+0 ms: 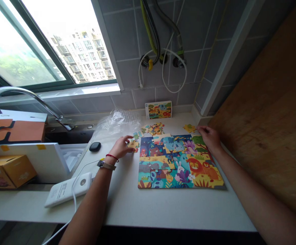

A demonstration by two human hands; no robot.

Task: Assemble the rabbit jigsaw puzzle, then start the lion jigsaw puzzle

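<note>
A colourful animal puzzle [168, 170], partly assembled in its board, lies on the white counter [163, 207]. Beside its upper left corner, my left hand [121, 147] has its fingers curved apart around a yellow puzzle piece [135, 145] on the counter; whether it grips the piece is unclear. My right hand [209, 136] is at the upper right corner of the puzzle, its fingers pinched together, with what they hold hidden. Just left of those fingertips lie yellow pieces [189, 128]. More loose pieces [156, 128] are heaped above the puzzle.
A picture card [158, 110] leans against the tiled wall. Crumpled clear plastic [117, 122] lies behind my left hand. A black round device [95, 146], a white power bank [69, 190] with cable, boxes [12, 170] and a faucet [30, 95] are left. A wooden panel [270, 112] stands right.
</note>
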